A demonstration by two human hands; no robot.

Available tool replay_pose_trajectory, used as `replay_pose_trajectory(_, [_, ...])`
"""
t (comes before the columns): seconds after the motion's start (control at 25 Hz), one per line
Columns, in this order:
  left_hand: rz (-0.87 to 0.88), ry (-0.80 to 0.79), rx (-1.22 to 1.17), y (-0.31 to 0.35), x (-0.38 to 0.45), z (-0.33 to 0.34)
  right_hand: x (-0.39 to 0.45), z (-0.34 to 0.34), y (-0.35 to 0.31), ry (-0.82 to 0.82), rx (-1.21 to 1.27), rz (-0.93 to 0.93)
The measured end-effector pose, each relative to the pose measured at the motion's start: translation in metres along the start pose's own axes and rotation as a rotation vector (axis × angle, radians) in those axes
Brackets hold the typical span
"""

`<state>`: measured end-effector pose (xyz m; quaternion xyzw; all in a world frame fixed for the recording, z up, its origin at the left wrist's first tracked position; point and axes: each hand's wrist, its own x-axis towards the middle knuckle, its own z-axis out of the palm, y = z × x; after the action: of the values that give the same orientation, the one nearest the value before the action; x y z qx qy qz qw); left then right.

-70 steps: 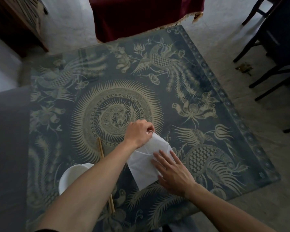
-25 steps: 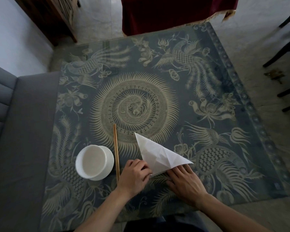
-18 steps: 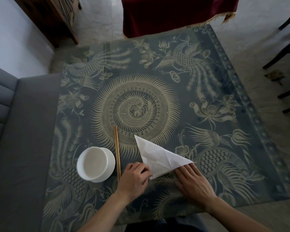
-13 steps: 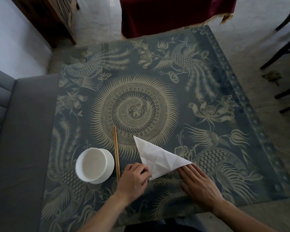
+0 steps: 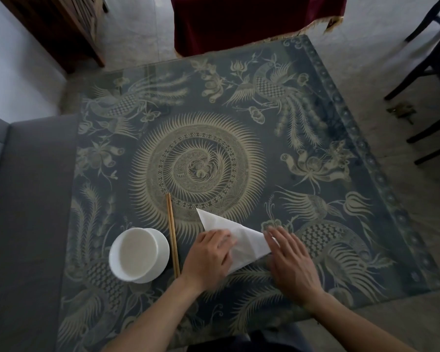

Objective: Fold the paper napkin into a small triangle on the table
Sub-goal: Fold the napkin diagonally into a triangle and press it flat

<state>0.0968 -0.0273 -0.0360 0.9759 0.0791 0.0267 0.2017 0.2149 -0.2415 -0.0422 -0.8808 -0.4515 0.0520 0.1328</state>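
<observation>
Two hands on napkin (image 5: 241, 240), folded to triangle, flat on table (image 5: 315, 128) near front edge, left hand (image 5: 208, 255) fingers curled over its left side, right hand (image 5: 290, 257) fingers together, flat on right corner, bowl (image 5: 139, 254) & chopsticks (image 5: 172, 235) to left.

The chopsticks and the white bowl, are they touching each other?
Apart. The head view shows a strip of patterned tablecloth between the chopsticks and the white bowl's right side.

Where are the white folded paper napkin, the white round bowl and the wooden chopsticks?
White folded paper napkin (image 5: 249, 240): head view, bare middle.
White round bowl (image 5: 160, 243): head view, right outer wall.
Wooden chopsticks (image 5: 172, 229): head view, mid-length.
</observation>
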Motion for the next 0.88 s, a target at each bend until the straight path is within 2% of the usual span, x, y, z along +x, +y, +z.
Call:
replay_pose_trajectory(0.16, [0.040,-0.174,0.132,0.002,0.018,0.014,0.017,0.020,-0.038,-0.167,-0.064,-0.001])
replay_pose_trajectory(0.36, [0.001,-0.309,0.159,-0.004,0.011,0.024,0.017,0.030,-0.040,-0.206,-0.077,0.017])
replay_pose_trajectory(0.6, [-0.020,-0.350,0.191,-0.012,0.005,0.024,0.015,0.034,-0.033,-0.256,-0.063,0.056])
replay_pose_trajectory(0.88, [-0.236,-0.320,0.257,-0.049,0.003,0.005,-0.014,0.020,0.005,-0.206,-0.071,0.237])
